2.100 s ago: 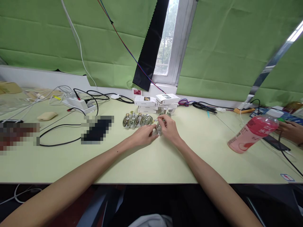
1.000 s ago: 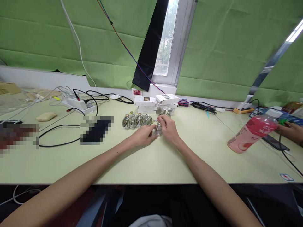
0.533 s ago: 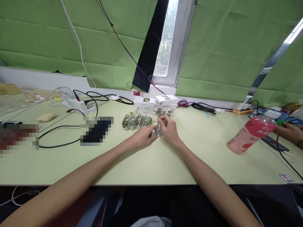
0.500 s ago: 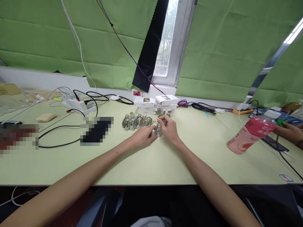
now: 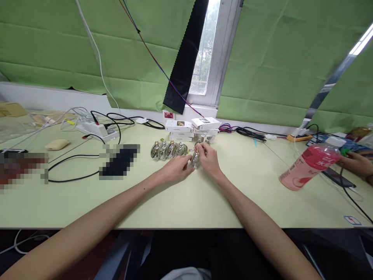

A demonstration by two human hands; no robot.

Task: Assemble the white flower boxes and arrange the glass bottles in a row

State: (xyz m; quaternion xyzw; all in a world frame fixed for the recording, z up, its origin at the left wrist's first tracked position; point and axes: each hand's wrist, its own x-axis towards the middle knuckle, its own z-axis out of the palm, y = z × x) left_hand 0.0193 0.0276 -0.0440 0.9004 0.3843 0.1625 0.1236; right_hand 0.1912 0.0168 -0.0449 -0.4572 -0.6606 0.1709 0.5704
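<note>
Between my hands a small, flat, round glass bottle (image 5: 195, 160) with a gold neck, much like a perfume bottle, stands on the table. My left hand (image 5: 176, 168) steadies its left side between thumb and fingers. From the right, my right hand (image 5: 209, 158) pinches it near the top, and the fingers hide part of it. Left of it, a row of similar round bottles (image 5: 168, 150) with gold necks stands close together. Just behind my right hand, another glass piece with a silvery top (image 5: 203, 137) is partly covered.
White printed boxes (image 5: 178, 126) are stacked at the back. A pink drink bottle (image 5: 309, 166) stands tilted-looking at right, near another person's hand (image 5: 357, 163). A power strip (image 5: 100, 130), black cables (image 5: 72, 181) and a beige object (image 5: 57, 144) lie at left.
My right fingers have shifted slightly at the bottle's top, and its gold neck now shows more. My left hand stays nearly still.
</note>
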